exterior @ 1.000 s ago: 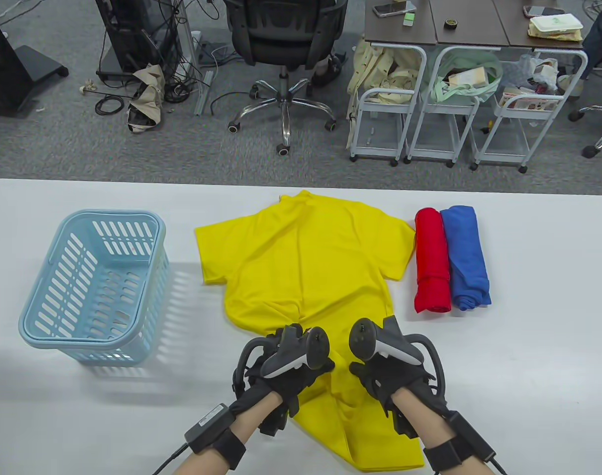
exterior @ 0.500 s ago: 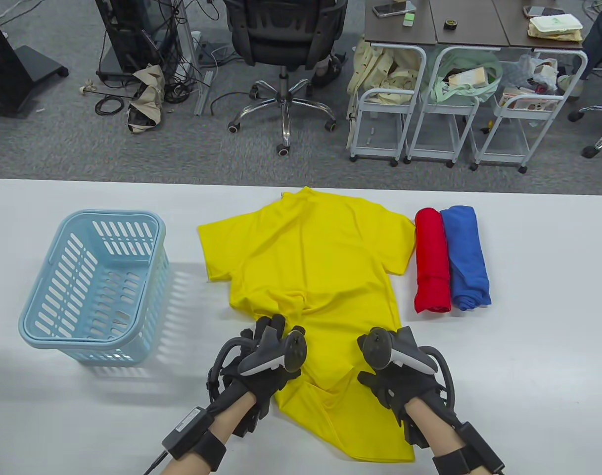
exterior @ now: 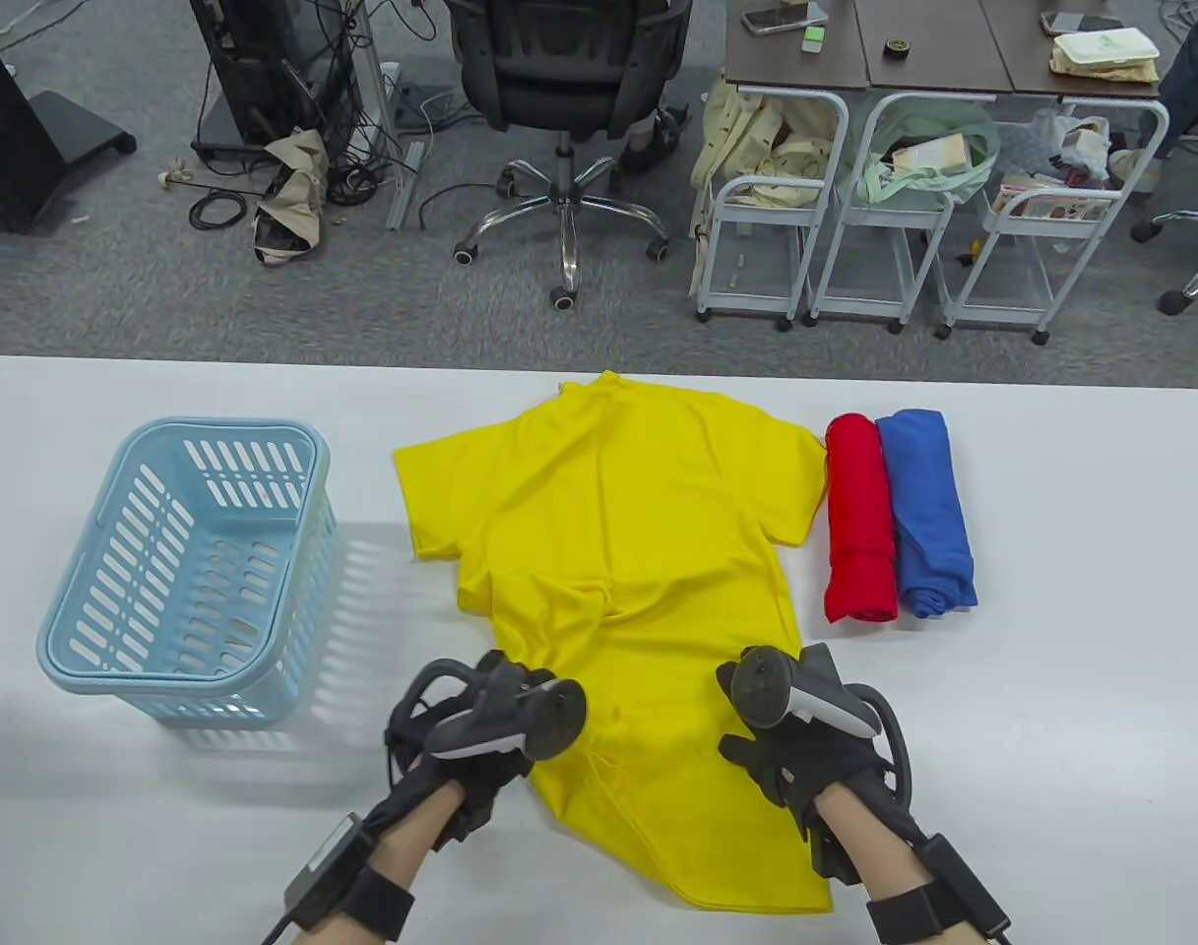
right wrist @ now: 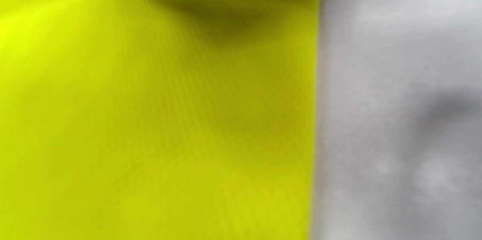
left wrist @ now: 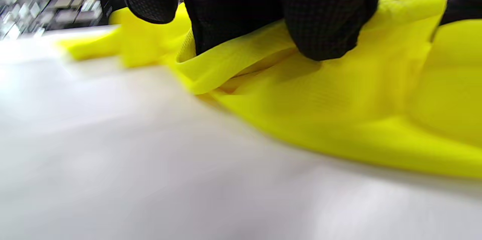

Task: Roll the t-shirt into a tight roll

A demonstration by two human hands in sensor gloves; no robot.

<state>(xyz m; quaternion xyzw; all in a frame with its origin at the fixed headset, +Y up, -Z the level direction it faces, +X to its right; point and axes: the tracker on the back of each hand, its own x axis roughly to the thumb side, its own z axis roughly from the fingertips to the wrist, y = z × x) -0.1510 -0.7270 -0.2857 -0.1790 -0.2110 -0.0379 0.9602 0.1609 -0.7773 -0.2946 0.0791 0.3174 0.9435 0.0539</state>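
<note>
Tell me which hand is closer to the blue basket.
Left. The left hand is just right of the basket, at the yellow shirt's near-left edge; the right hand sits across the shirt, farther away.

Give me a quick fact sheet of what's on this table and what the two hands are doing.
Shirt: yellow shirt spread on the white table, bunched and creased near the hands
Left hand: left hand pinches a fold at the shirt's left edge
Right hand: right hand lies on the shirt near its right edge; grip not visible
Finished rolls: red roll and blue roll, side by side, right of the shirt
Basket: blue basket, left of the shirt, nothing in it
Rolling: not yet begun
</note>
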